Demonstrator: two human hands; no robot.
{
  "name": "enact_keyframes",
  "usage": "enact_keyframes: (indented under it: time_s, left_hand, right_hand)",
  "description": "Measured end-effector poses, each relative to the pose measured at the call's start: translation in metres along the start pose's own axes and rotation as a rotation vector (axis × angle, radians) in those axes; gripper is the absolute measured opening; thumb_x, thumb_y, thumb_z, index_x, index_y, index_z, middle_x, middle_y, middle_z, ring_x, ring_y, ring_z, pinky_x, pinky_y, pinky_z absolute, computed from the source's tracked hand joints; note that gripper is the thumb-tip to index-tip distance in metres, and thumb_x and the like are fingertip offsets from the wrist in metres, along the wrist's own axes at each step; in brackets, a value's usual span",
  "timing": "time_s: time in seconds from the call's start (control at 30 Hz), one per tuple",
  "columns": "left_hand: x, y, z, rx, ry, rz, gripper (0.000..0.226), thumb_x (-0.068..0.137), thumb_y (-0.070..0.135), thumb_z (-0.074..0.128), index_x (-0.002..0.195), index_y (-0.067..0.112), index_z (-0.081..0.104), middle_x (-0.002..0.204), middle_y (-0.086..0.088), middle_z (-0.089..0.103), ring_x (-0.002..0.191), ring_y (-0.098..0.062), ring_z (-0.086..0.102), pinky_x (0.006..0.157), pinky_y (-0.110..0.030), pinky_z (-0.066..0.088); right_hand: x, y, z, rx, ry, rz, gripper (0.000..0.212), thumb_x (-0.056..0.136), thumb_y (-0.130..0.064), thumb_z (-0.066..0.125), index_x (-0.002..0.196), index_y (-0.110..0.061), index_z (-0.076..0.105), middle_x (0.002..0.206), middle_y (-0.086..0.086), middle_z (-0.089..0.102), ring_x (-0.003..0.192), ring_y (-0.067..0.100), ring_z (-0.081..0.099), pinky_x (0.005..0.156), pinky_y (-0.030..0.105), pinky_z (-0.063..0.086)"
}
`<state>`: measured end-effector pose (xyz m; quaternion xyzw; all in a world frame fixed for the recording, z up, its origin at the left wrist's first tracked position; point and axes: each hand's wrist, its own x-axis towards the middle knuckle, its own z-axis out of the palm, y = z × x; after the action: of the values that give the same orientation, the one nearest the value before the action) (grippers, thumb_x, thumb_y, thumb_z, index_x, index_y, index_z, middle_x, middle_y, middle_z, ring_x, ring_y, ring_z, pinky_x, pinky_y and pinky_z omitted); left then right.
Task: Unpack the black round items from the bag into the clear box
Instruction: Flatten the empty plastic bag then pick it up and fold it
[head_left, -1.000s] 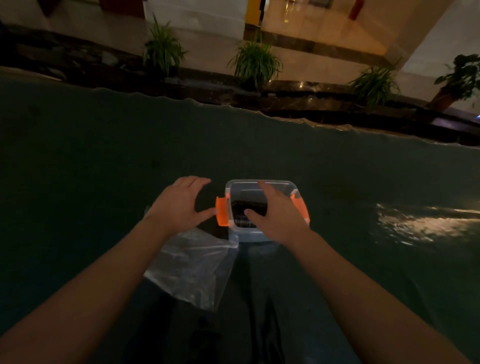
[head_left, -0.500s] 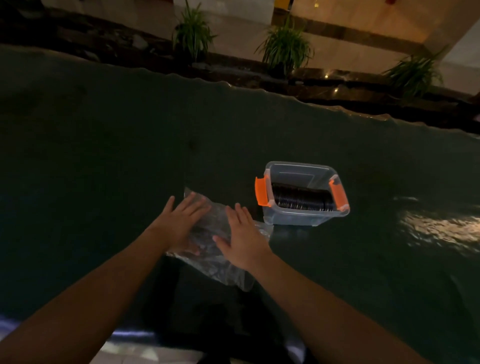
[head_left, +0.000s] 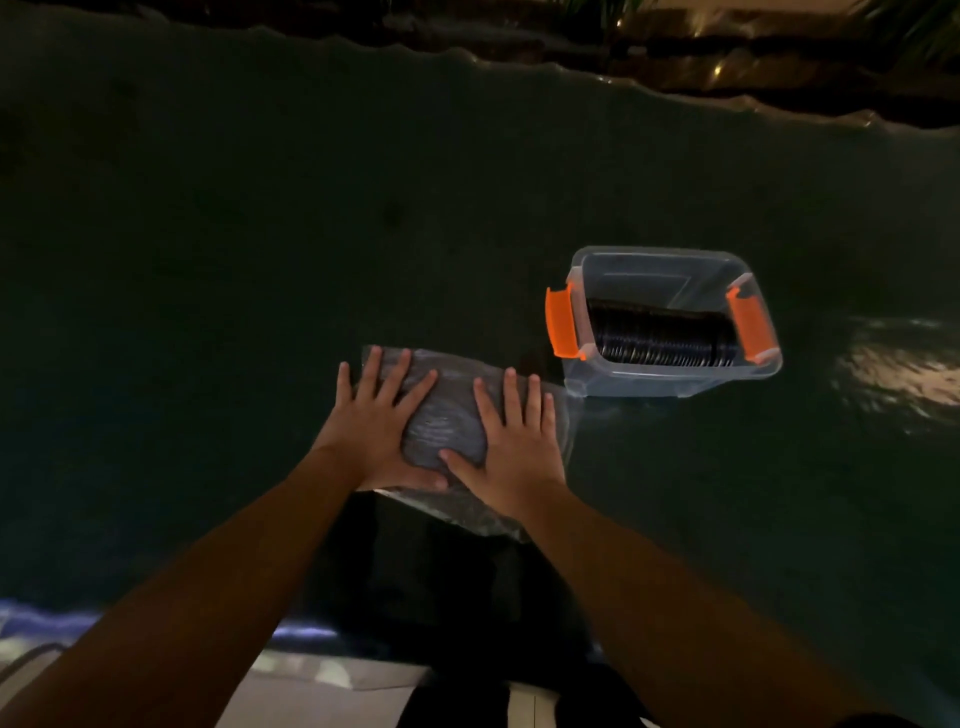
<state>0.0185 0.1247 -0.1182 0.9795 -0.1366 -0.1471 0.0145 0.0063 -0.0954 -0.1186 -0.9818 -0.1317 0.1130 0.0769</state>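
Both hands (head_left: 447, 436) newly flat (fingers (head_left: 400, 374) splayed) on bag (head_left: 441, 421)

Left hand (head_left: 371, 426) and right hand (head_left: 511, 441) lie flat on bag (head_left: 441, 431); box (head_left: 670, 374) beside holds black discs (head_left: 660, 338).

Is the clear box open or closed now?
Open: the clear box has no lid on, and the black round items show inside.

The clear bag (head_left: 447, 421) lies flat near the table's front edge; black round items (head_left: 665, 338) stand in a row inside the clear box (head_left: 660, 376), just right of the bag.
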Motion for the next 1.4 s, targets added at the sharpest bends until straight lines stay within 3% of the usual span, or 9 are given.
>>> enact_keyframes:
  time_s: [0.2, 0.37, 0.57, 0.77, 0.87, 1.03, 1.13, 1.23, 1.4]
  left_hand:
    - [0.001, -0.007, 0.007, -0.025, 0.072, 0.002, 0.14, 0.047, 0.112, 0.026, 0.16, 0.037, -0.006, 0.171, -0.011, -0.006, 0.153, -0.043, -0.014, 0.119, -0.069, -0.003]
    - [0.005, 0.003, -0.01, -0.062, 0.019, -0.079, 0.132, 0.054, 0.11, 0.021, 0.16, 0.038, -0.007, 0.171, -0.008, 0.005, 0.155, -0.042, -0.004, 0.116, -0.072, -0.005]
    - [0.035, 0.025, -0.05, 0.008, 0.078, -0.036, 0.072, 0.099, 0.063, 0.024, 0.16, 0.026, 0.016, 0.168, -0.001, 0.025, 0.157, -0.026, 0.008, 0.118, -0.07, 0.005]
    - [0.064, 0.051, -0.07, 0.02, -0.084, 0.004, 0.048, 0.103, 0.039, 0.045, 0.149, 0.024, 0.044, 0.144, -0.009, 0.051, 0.137, -0.028, 0.043, 0.121, -0.052, 0.021]
    - [0.056, 0.056, -0.084, -0.014, -0.121, 0.009, 0.033, 0.103, 0.038, 0.046, 0.126, 0.022, 0.063, 0.127, -0.007, 0.058, 0.12, -0.026, 0.05, 0.099, -0.04, 0.04]
    - [0.007, 0.056, -0.125, -0.298, -0.068, -0.015, 0.007, 0.095, 0.035, 0.06, 0.091, 0.029, 0.063, 0.093, 0.005, 0.059, 0.091, -0.02, 0.062, 0.073, -0.033, 0.042]
    - [-0.026, 0.065, -0.16, -0.493, -0.002, -0.104, 0.018, 0.091, 0.023, 0.063, 0.073, 0.027, 0.058, 0.072, 0.002, 0.063, 0.07, -0.018, 0.061, 0.065, -0.036, 0.048]
    - [-0.054, 0.083, -0.193, -0.666, 0.109, -0.131, 0.022, 0.09, 0.015, 0.066, 0.071, 0.023, 0.059, 0.067, 0.005, 0.06, 0.063, -0.011, 0.055, 0.066, -0.035, 0.048]
    - [-0.088, 0.12, -0.247, -1.06, 0.356, -0.186, 0.017, 0.095, 0.011, 0.064, 0.079, 0.006, 0.06, 0.078, 0.002, 0.076, 0.077, -0.009, 0.072, 0.066, -0.024, 0.055]
  right_hand:
    - [-0.006, 0.017, 0.003, 0.008, 0.049, 0.058, 0.103, 0.082, -0.091, 0.016, 0.16, -0.024, 0.01, 0.169, 0.01, 0.005, 0.153, 0.037, -0.005, 0.123, 0.055, 0.005]
    - [-0.015, 0.034, 0.001, -0.011, 0.031, 0.082, 0.096, 0.087, -0.086, 0.009, 0.159, -0.025, -0.006, 0.169, 0.009, -0.004, 0.154, 0.028, -0.01, 0.123, 0.048, -0.003]
    - [-0.038, 0.06, -0.017, 0.051, 0.03, -0.002, 0.087, 0.092, -0.08, 0.011, 0.16, -0.027, -0.005, 0.169, 0.009, 0.001, 0.154, 0.026, -0.006, 0.123, 0.047, 0.001]
    - [-0.069, 0.068, -0.044, 0.205, 0.114, -0.019, 0.081, 0.095, -0.075, 0.019, 0.158, -0.026, 0.009, 0.165, 0.007, 0.021, 0.153, 0.026, 0.007, 0.122, 0.046, 0.016]
    - [-0.083, 0.074, -0.061, 0.247, 0.149, -0.056, 0.079, 0.096, -0.073, 0.018, 0.156, -0.021, 0.02, 0.161, 0.008, 0.031, 0.153, 0.026, 0.012, 0.121, 0.048, 0.024]
    - [-0.104, 0.088, -0.088, 0.312, 0.167, -0.163, 0.069, 0.1, -0.063, 0.028, 0.151, -0.018, 0.035, 0.157, 0.003, 0.036, 0.151, 0.023, 0.017, 0.122, 0.036, 0.02]
    - [-0.117, 0.093, -0.108, 0.374, 0.216, -0.234, 0.061, 0.1, -0.058, 0.037, 0.144, -0.017, 0.043, 0.149, 0.002, 0.043, 0.145, 0.02, 0.028, 0.119, 0.033, 0.026]
    - [-0.128, 0.096, -0.128, 0.464, 0.298, -0.279, 0.049, 0.098, -0.051, 0.048, 0.134, -0.019, 0.052, 0.135, -0.003, 0.049, 0.132, 0.012, 0.039, 0.109, 0.031, 0.04]
    - [-0.136, 0.097, -0.168, 0.847, 0.346, -0.169, 0.043, 0.088, -0.057, 0.055, 0.125, -0.037, 0.049, 0.127, -0.017, 0.047, 0.12, -0.005, 0.045, 0.095, 0.01, 0.037]
